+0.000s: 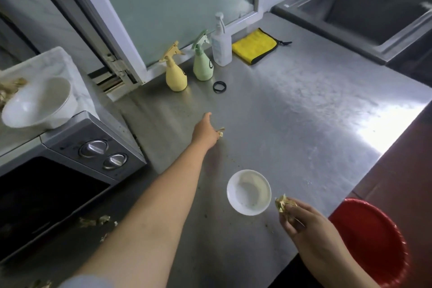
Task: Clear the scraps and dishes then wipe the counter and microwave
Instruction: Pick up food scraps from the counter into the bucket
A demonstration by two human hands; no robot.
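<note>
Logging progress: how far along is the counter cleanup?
Early. Done: nothing clearly finished. In hand: right hand holds scraps; left hand reaches a scrap on the counter. Left: scraps by the microwave, small bowl, bowl on top, then wiping; cloth untouched.

Three bottles beyond the left hand [207,130]: yellow spray bottle [175,74], green spray bottle [202,59], white pump bottle [221,42]. Two white bowls: small bowl [249,192] between the hands, large bowl [36,103] far left. One yellow cloth [254,45], one black ring [219,87], one red basin [371,241] beside the right hand [304,224].
</note>
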